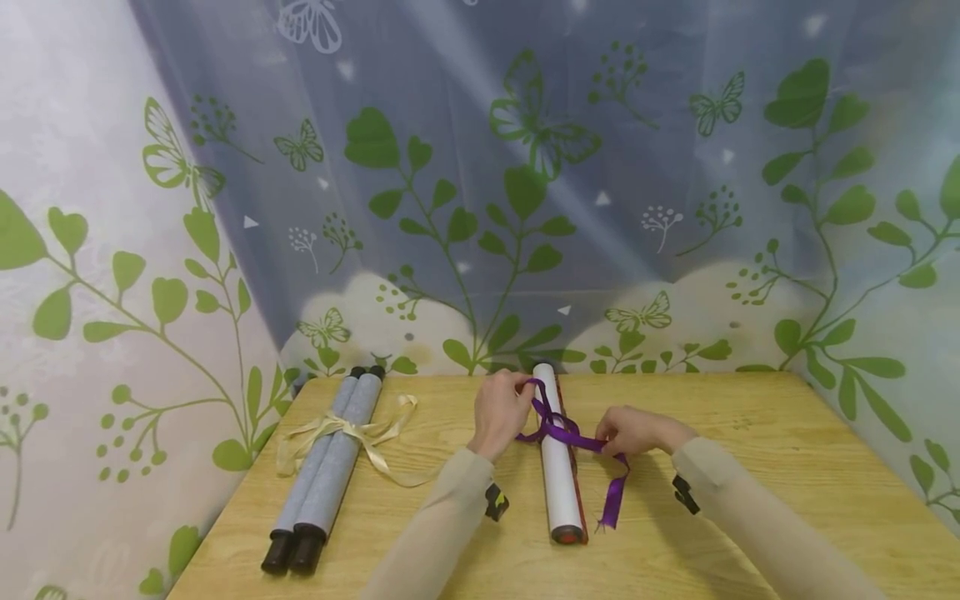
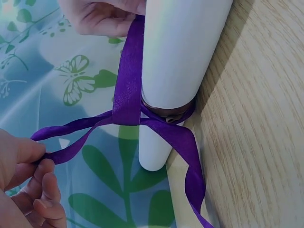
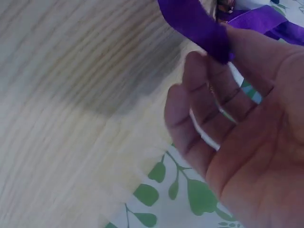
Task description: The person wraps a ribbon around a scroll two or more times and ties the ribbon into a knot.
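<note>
A white rolled scroll (image 1: 559,487) with dark ends and a red edge lies lengthwise on the table. Round its middle runs a purple ribbon (image 1: 573,438), crossed over itself on top. On the scroll's left side, my left hand (image 1: 501,414) pinches a folded loop of the ribbon between thumb and fingers, clearest in the left wrist view. To the right, my right hand (image 1: 639,429) pinches the other stretch of ribbon, drawn sideways off the scroll. Its frayed tail hangs below the fingers onto the table. The right wrist view shows that hand's other fingers (image 3: 178,114) loosely bent.
Two grey-blue scrolls (image 1: 337,454) with black knobs lie side by side on the left, tied with a cream ribbon (image 1: 375,433) in a bow. The wooden table (image 1: 757,517) meets a leaf-patterned cloth (image 1: 450,183) at its back edge.
</note>
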Demonstrator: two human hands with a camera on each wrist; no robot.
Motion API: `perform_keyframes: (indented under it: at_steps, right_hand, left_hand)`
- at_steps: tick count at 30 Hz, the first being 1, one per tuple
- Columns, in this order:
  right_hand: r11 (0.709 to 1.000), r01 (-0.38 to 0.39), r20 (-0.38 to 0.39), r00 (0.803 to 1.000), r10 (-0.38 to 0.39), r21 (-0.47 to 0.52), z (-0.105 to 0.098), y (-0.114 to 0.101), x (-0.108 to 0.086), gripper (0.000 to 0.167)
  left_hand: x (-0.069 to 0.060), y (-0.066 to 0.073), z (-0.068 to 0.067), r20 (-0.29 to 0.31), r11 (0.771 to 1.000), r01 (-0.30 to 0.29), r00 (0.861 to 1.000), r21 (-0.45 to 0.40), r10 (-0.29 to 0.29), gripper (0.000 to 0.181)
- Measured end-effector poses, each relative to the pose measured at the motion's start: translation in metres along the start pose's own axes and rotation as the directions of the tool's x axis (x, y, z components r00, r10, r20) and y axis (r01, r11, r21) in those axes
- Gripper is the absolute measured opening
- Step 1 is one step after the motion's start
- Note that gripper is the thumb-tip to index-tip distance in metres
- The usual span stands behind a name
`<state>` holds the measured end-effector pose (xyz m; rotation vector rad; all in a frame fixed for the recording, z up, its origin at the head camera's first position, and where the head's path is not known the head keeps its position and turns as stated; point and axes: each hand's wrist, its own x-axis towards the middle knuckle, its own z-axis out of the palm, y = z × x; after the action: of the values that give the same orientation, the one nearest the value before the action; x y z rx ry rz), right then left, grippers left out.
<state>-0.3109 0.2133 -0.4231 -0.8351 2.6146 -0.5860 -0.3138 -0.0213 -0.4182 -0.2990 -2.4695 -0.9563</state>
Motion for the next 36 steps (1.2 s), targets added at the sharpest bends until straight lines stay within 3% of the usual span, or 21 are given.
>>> perform_keyframes:
  at_steps: [3, 7, 12, 21, 24, 29, 31, 36]
  right_hand:
    - [0.999, -0.017, -0.038, 0.999, 0.015, -0.034, -0.001, -0.003, 0.0, 0.012]
    - [0.999, 0.024, -0.158, 0.987, -0.029, -0.032, 0.0, -0.007, 0.009, 0.016]
    - [0.997, 0.073, -0.337, 0.939, -0.064, 0.015, 0.013, -0.017, 0.024, 0.012]
    - [0.998, -0.026, -0.494, 0.87, -0.001, -0.048, 0.038, -0.035, 0.043, 0.013]
    - [0.999, 0.022, -0.466, 0.884, -0.034, -0.03, 0.039, -0.034, 0.044, 0.01]
    - [0.983, 0.171, -0.316, 0.938, -0.141, 0.067, 0.029, -0.025, 0.038, 0.017]
    - [0.975, 0.181, -0.256, 0.956, -0.144, 0.127, 0.025, -0.021, 0.034, 0.022]
    - [0.967, 0.145, -0.181, 0.978, -0.108, 0.207, 0.017, -0.011, 0.024, 0.023]
  left_hand:
    - [-0.001, 0.0, 0.001, -0.001, 1.0, -0.005, 1.0, -0.007, 0.005, 0.015]
    - [-0.001, 0.001, 0.002, -0.004, 1.0, -0.019, 1.0, -0.004, 0.019, 0.015]
    - [-0.002, 0.001, 0.001, -0.007, 1.0, -0.028, 1.0, 0.01, 0.028, 0.014]
    - [-0.004, 0.002, 0.002, -0.001, 0.998, -0.05, 0.999, 0.03, 0.051, 0.014]
    - [-0.004, 0.001, 0.002, 0.002, 0.999, -0.048, 0.999, 0.025, 0.048, 0.015]
    - [-0.003, 0.0, 0.001, -0.003, 0.999, -0.031, 1.0, 0.013, 0.031, 0.016]
    - [-0.003, 0.0, 0.001, -0.006, 1.0, -0.027, 1.0, 0.015, 0.027, 0.016]
    - [-0.002, -0.001, 0.001, -0.006, 1.0, -0.024, 1.0, 0.02, 0.024, 0.016]
